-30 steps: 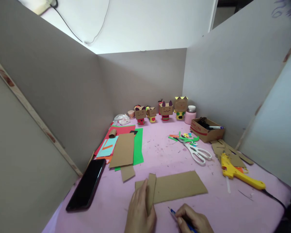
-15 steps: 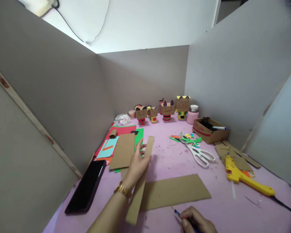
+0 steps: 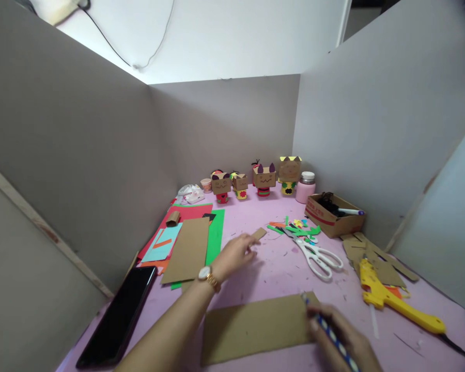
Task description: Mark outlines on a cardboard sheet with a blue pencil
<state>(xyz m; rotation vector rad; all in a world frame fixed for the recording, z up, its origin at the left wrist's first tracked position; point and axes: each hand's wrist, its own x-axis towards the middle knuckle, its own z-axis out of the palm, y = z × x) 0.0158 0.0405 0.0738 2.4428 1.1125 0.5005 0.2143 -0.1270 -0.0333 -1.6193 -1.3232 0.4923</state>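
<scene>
From the head camera, the left hand [image 3: 235, 253] reaches out far across the pink bench [image 3: 263, 263], with the arm stretched long and a gold watch [image 3: 206, 274] on the wrist. Its fingers pinch one end of a thin cardboard strip [image 3: 258, 234], and the strip points away to the far right. The right hand [image 3: 343, 338] is near, low at the right. It is curled around a blue pencil [image 3: 327, 328], and the pencil tip touches the right end of a big cardboard sheet [image 3: 251, 326] lying flat on the near part of the bench. White scissors [image 3: 320, 256] lie to the right of the left hand. A yellow glue gun [image 3: 395, 299] lies further right. A black phone [image 3: 114, 318] lies near the left edge.
</scene>
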